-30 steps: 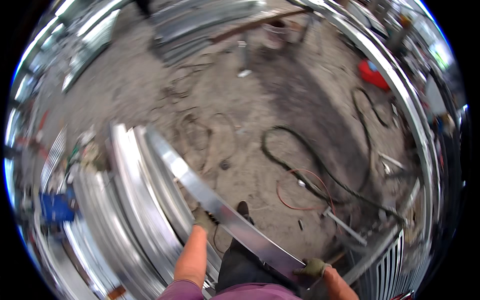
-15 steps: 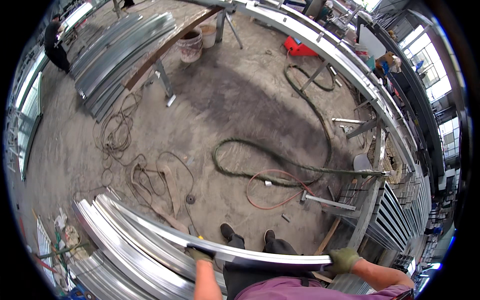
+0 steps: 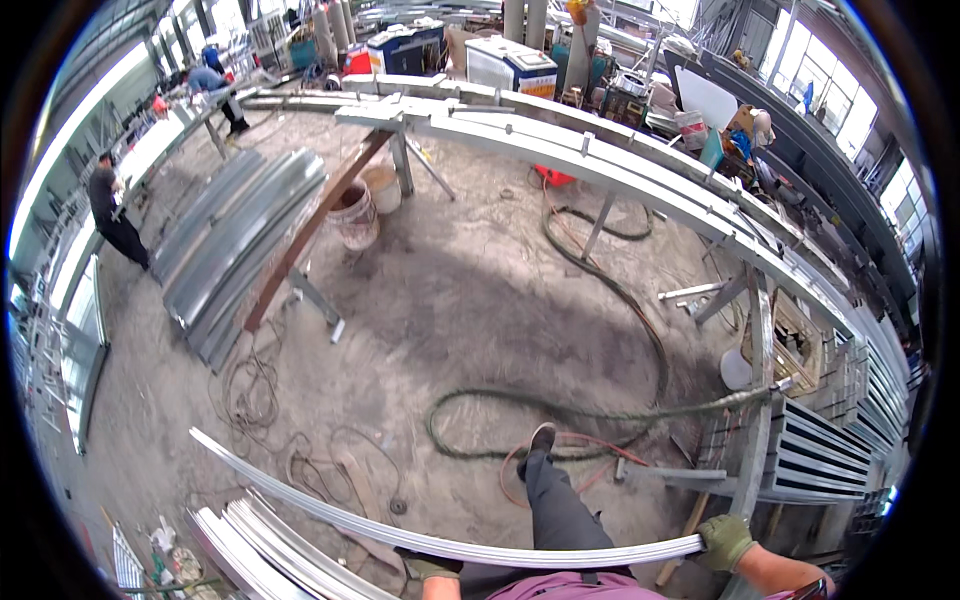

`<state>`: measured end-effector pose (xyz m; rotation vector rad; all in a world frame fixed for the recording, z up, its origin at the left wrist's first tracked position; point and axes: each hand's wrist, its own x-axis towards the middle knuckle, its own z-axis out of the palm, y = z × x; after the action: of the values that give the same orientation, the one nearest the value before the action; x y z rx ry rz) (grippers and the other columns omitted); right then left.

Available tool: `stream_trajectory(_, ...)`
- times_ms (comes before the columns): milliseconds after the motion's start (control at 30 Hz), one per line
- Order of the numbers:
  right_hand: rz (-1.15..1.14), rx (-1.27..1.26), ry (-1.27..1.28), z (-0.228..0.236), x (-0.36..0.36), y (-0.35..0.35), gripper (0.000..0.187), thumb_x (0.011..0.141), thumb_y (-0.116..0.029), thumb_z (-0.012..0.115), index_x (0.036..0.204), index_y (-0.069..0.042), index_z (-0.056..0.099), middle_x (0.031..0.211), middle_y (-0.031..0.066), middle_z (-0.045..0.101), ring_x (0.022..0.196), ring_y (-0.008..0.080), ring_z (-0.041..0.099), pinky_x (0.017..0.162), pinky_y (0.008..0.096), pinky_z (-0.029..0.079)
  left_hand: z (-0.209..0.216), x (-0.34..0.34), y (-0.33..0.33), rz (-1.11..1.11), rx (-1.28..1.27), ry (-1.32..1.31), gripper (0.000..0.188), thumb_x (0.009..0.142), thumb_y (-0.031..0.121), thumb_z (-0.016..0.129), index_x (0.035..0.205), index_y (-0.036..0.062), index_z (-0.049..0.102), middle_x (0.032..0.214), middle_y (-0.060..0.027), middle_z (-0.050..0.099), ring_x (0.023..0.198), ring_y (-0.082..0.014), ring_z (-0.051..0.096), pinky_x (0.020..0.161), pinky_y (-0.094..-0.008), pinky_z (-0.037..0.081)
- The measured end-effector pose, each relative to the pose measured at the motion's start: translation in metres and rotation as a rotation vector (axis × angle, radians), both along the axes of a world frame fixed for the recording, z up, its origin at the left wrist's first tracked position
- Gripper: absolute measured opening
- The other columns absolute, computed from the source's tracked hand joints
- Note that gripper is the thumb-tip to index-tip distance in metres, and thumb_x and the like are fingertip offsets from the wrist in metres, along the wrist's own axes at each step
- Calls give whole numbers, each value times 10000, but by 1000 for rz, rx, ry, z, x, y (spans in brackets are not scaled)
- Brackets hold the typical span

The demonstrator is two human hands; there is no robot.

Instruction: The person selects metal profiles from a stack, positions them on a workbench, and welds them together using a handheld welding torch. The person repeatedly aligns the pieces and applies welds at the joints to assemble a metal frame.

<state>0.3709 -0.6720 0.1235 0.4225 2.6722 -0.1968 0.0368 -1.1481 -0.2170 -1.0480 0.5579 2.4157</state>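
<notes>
A long silver metal profile [image 3: 560, 553] with lengthwise ridges lies across in front of my waist, reaching out to the far left. My right hand [image 3: 727, 542], in an olive-green work glove, is closed on its right end. Further left along the same profile, my left hand [image 3: 430, 568] is gloved too and closed around it; its fingers are mostly hidden. A stack of similar profiles [image 3: 270, 545] lies at the lower left, below the held one, whose left end stands clear of it.
A thick green-wrapped hose [image 3: 540, 400] and a thin red hose [image 3: 575, 440] loop over the floor ahead. A metal frame [image 3: 640, 170] curves along the back and right. Racked profiles [image 3: 820, 450] sit at right. Buckets [image 3: 355, 215], sheet metal [image 3: 240, 240] and a standing person [image 3: 115, 210] are left.
The held profile's left end has separated from the stack. My view has tilted up, and one leg has stepped forward. Both hands keep hold.
</notes>
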Motion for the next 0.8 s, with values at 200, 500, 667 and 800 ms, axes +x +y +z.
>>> stream_trajectory(200, -63, -42, 127, -105, -82, 113, 579, 679, -513, 868, 1062, -107, 711, 997, 170, 735, 987, 378, 714, 869, 514, 526, 66, -159, 99, -169, 231, 594, 582, 1073, 600, 458, 1279, 106, 687, 1186, -100, 706, 1125, -308, 657, 1039, -539, 499)
stream_trajectory(500, -45, -319, 207, -50, -345, 190, 456, 747, -354, 810, 1133, -117, 765, 1021, 165, 783, 961, 414, 751, 859, 514, 589, 229, -296, 342, -207, 194, 697, 828, 944, 788, 526, 1214, 28, 709, 1132, -150, 750, 1059, -347, 677, 1102, -534, 455)
stream_trajectory(667, -151, -220, 166, -114, -338, 263, 428, 758, -340, 774, 1133, -134, 792, 975, 177, 785, 934, 432, 751, 849, 532, 590, 183, -458, 348, -179, 359, 660, 786, 966, 787, 473, 1092, 63, 751, 1008, -135, 774, 940, -350, 745, 952, -550, 552)
stream_trajectory(800, -349, -70, 110, -133, -330, 294, 386, 925, -390, 773, 1116, -56, 749, 960, 72, 752, 875, 298, 712, 818, 449, 595, 110, -468, 452, -119, 311, 449, 670, 987, 693, 400, 981, 97, 705, 879, -136, 736, 748, -437, 719, 839, -711, 558)
